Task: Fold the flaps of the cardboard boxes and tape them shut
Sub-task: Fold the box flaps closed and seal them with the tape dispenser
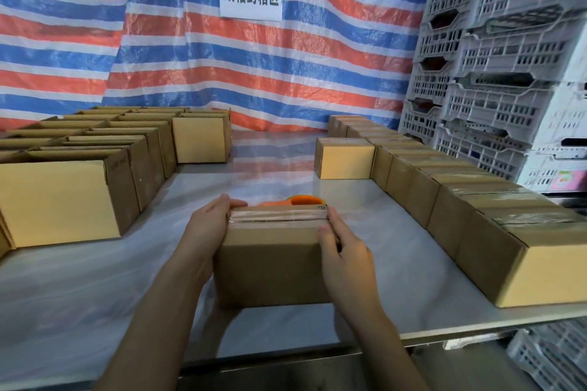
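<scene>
The left hand (208, 225) and right hand (344, 251) grip the taped box (273, 260) between them on the bench (95, 279), with an orange tape dispenser (305, 200) just beyond.

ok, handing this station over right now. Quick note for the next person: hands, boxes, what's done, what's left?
Left hand holds the left end of the box in the middle of the table, fingers over its top edge.
Right hand holds the right end.
A tape strip already runs along that box's top seam. The tape dispenser sits just behind it.
Done: taped boxes lined up on the right.
Left: open boxes on the left need folding and taping.
</scene>
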